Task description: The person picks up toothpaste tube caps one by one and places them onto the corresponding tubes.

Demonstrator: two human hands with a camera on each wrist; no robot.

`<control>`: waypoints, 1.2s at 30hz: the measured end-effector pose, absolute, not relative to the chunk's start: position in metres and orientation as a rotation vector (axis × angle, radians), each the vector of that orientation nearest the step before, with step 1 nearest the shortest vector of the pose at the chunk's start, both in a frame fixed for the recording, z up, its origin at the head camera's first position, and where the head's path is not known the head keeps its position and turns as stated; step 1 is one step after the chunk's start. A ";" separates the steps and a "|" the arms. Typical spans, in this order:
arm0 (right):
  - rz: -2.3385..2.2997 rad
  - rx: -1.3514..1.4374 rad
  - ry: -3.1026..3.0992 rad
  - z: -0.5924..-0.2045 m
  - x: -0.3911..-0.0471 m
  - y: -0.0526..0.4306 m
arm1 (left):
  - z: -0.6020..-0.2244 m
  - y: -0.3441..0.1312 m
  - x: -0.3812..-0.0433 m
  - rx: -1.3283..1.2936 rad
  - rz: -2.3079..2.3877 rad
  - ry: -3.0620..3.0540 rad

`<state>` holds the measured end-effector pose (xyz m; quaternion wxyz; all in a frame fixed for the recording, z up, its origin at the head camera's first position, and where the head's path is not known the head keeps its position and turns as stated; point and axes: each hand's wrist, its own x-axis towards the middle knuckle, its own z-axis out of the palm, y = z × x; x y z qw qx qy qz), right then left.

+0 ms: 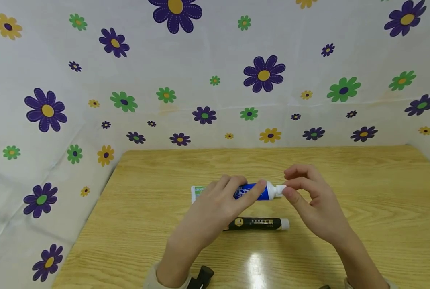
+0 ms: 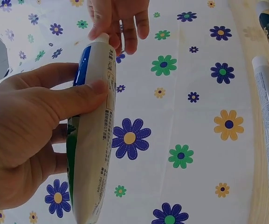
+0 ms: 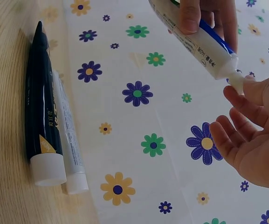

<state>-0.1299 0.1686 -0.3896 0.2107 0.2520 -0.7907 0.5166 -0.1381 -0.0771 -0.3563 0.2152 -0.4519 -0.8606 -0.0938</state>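
Observation:
A blue, white and green toothpaste tube [image 1: 252, 192] is held above the table in my left hand [image 1: 216, 204], thumb on one side and fingers on the other. Its printed white back [image 2: 94, 135] faces the left wrist camera. The tube's white cap [image 3: 237, 81] points right, pinched between thumb and index finger of my right hand [image 1: 314, 204]. That hand's other fingers are loosely bent, off the tube. Below lies a black toothpaste tube [image 1: 259, 223] with gold print and a white cap, partly hidden by my left hand in the head view.
A white tube [image 3: 69, 133] lies beside the black one on the wooden table [image 1: 381, 208]; the head view does not show it plainly. Flower-printed cloth [image 1: 215, 52] rises behind the table and along its sides.

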 end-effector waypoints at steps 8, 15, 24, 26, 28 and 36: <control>1.321 0.771 -2.127 -0.391 -0.132 0.166 | -0.356 -0.076 -0.138 -1.239 -0.232 -2.411; 1.221 0.820 -2.054 -0.393 -0.135 0.165 | -0.357 -0.078 -0.138 -1.256 -0.269 -2.425; 1.109 0.866 -1.993 -0.393 -0.138 0.164 | -0.357 -0.079 -0.139 -1.272 -0.330 -2.447; 1.110 0.871 -1.991 -0.393 -0.138 0.164 | -0.357 -0.080 -0.139 -1.273 -0.336 -2.452; 1.116 0.877 -1.988 -0.393 -0.138 0.164 | -0.357 -0.080 -0.139 -1.275 -0.343 -2.455; 1.126 0.942 -1.951 -0.391 -0.137 0.164 | -0.355 -0.081 -0.139 -1.297 -0.355 -2.453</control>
